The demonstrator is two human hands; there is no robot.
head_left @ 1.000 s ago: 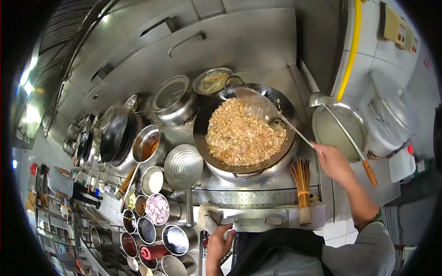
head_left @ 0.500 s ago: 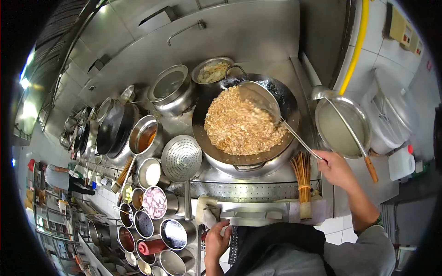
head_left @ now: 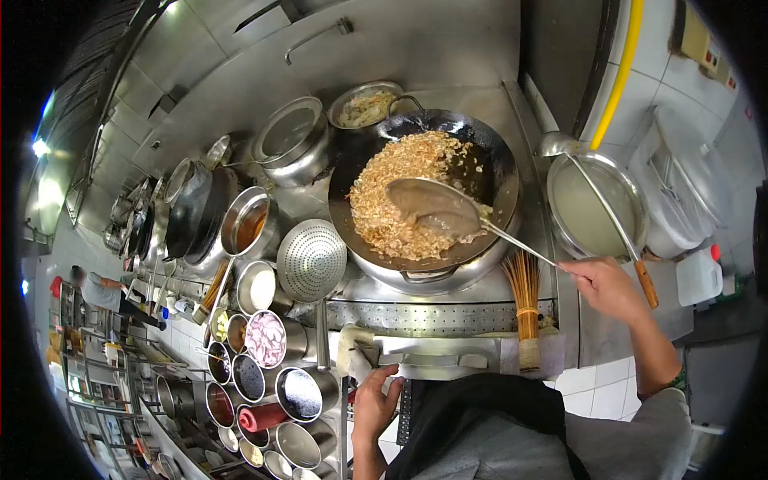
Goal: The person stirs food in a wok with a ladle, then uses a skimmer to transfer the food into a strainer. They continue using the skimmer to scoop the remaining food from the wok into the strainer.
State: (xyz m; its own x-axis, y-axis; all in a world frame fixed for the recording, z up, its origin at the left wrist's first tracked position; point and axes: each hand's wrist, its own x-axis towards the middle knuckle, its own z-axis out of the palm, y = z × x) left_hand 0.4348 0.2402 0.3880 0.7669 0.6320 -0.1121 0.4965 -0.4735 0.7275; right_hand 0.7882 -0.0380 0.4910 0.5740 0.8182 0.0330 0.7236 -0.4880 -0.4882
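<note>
My right hand [head_left: 608,290] is closed round the end of a long-handled metal skimmer [head_left: 436,210]. Its wide round head dips into chopped brown food [head_left: 392,176] in a large black wok [head_left: 506,172] on the stove. The tilted head hides some of the food. At the stove's front edge my left hand [head_left: 376,404] hangs low, thumb and fingers apart, with nothing visible in it. It is close to a grey cloth [head_left: 360,356] and a metal bar handle [head_left: 444,360].
A bamboo brush [head_left: 527,316] stands beside the wok. To its left lies a perforated ladle [head_left: 312,260]. Several ingredient pots, including sliced onion [head_left: 266,339], crowd the left. At right, a ladle [head_left: 608,204] rests across a basin [head_left: 564,212]. A person [head_left: 104,290] stands far left.
The skimmer has swept from the wok's far side toward me, drawing food along and baring dark wok at the upper right. My right hand has shifted slightly right; my left hand hardly moved.
</note>
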